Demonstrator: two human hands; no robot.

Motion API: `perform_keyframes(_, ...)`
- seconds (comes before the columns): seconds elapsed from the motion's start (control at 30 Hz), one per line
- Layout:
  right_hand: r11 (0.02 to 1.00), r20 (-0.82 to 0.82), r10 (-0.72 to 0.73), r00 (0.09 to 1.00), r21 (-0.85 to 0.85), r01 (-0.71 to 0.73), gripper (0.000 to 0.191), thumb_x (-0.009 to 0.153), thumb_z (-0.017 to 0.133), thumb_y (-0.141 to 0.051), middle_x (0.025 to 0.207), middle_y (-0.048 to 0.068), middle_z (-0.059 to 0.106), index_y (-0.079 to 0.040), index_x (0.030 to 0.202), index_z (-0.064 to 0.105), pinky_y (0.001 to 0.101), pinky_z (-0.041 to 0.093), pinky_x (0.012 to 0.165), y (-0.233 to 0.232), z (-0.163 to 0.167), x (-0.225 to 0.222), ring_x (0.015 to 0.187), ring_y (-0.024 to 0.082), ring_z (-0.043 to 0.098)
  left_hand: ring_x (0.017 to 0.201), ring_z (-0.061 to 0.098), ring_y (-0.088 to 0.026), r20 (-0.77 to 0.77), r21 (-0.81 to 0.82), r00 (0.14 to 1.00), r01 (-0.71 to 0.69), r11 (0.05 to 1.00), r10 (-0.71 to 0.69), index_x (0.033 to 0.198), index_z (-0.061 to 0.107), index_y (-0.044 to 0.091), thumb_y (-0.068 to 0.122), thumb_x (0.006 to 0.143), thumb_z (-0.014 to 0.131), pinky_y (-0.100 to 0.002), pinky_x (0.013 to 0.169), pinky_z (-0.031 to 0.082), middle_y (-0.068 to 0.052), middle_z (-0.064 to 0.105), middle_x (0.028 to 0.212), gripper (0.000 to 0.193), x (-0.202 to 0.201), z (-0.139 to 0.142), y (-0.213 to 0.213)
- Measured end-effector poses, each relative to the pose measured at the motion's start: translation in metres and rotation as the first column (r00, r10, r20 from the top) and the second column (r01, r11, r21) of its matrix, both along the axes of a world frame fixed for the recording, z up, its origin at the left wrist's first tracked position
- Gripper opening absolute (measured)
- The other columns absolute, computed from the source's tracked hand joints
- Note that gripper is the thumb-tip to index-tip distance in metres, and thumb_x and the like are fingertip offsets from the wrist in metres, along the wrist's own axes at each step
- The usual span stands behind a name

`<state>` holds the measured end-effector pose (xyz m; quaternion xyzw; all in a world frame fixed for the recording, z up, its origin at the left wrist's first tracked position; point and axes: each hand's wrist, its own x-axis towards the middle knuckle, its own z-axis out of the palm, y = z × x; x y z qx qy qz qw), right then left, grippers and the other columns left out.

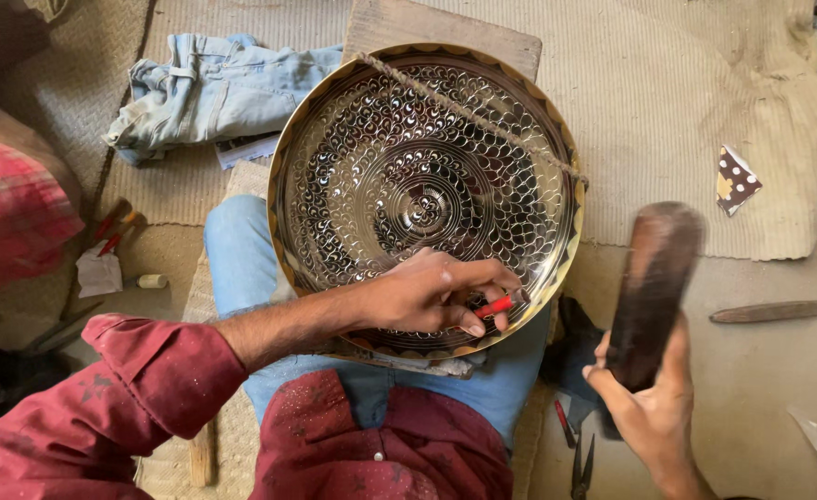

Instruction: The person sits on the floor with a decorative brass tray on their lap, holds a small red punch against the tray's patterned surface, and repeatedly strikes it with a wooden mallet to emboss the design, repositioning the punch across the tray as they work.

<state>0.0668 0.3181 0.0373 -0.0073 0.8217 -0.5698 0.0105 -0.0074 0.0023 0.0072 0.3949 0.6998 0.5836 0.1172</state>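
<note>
Now the left hand (431, 294) pinches a red chisel (494, 306) on the shiny engraved brass plate (371, 139), right hand (649, 403) gripping a dark wooden mallet (654, 287)

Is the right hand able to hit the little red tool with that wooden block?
Probably yes. The right hand holds the wooden block raised beside the red tool, which the left hand pins on the plate; nothing lies between them.

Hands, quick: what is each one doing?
Left hand: closed on a red-handled tool against the brass plate.
Right hand: gripping a dark wooden mallet.
</note>
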Motion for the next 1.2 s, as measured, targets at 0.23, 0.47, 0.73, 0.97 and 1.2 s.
perform_keyframes(0.23,0.927,-0.084,0.139,0.987,0.360,-0.100,0.090,0.073,0.075,0.004,0.098,0.011,0.063,-0.013,0.154,0.039,0.0346,0.054,0.076,0.000,0.006,-0.004,0.085,0.022,0.063,0.100,0.079,-0.022,0.079,-0.084,0.997,0.008,0.996,-0.001,0.135,0.054,0.009,0.023,0.091,0.077,-0.036,0.076,0.059,0.000,0.078,0.119,0.052,0.002,-0.001,0.000)
perform_keyframes(0.47,0.754,-0.132,0.228,0.965,0.651,-0.089,0.082,0.070,0.077,0.005,0.099,0.010,0.067,-0.016,0.144,0.048,0.0379,0.054,0.073,0.006,0.004,-0.007,0.082,0.026,0.065,0.098,0.079,-0.020,0.061,-0.093,0.998,0.005,0.996,0.001,0.127,0.057,0.010,0.023,0.092,0.077,-0.037,0.071,0.059,0.003,0.080,0.114,0.042,0.002,0.002,0.000)
perform_keyframes(0.73,0.748,-0.091,0.252,0.963,0.650,-0.135,0.080,0.071,0.079,0.002,0.096,0.009,0.068,-0.015,0.143,0.051,0.0364,0.053,0.071,0.010,0.001,-0.011,0.080,0.023,0.064,0.094,0.080,-0.016,0.111,-0.086,0.994,0.023,0.996,-0.013,0.132,0.056,0.013,0.022,0.092,0.074,-0.034,0.072,0.061,0.005,0.080,0.108,0.045,0.001,0.002,0.001)
perform_keyframes(0.97,0.869,-0.016,0.157,0.988,0.477,-0.130,0.090,0.068,0.075,0.003,0.097,0.010,0.068,-0.011,0.152,0.046,0.0348,0.054,0.073,0.015,-0.001,-0.009,0.081,0.024,0.064,0.100,0.079,-0.016,0.096,-0.043,0.995,0.018,0.999,-0.014,0.133,0.053,0.013,0.022,0.094,0.074,-0.034,0.073,0.063,0.003,0.079,0.114,0.045,0.003,0.000,0.000)
perform_keyframes(1.2,0.958,0.160,0.098,0.982,0.253,-0.137,0.102,0.074,0.078,0.004,0.098,0.013,0.070,-0.008,0.168,0.039,0.0337,0.057,0.076,0.024,-0.008,-0.007,0.081,0.022,0.066,0.073,0.075,-0.023,0.235,-0.197,0.972,0.024,0.980,0.024,0.137,0.053,0.013,0.021,0.089,0.075,-0.038,0.065,0.057,0.001,0.079,0.111,0.054,0.003,0.010,-0.001)
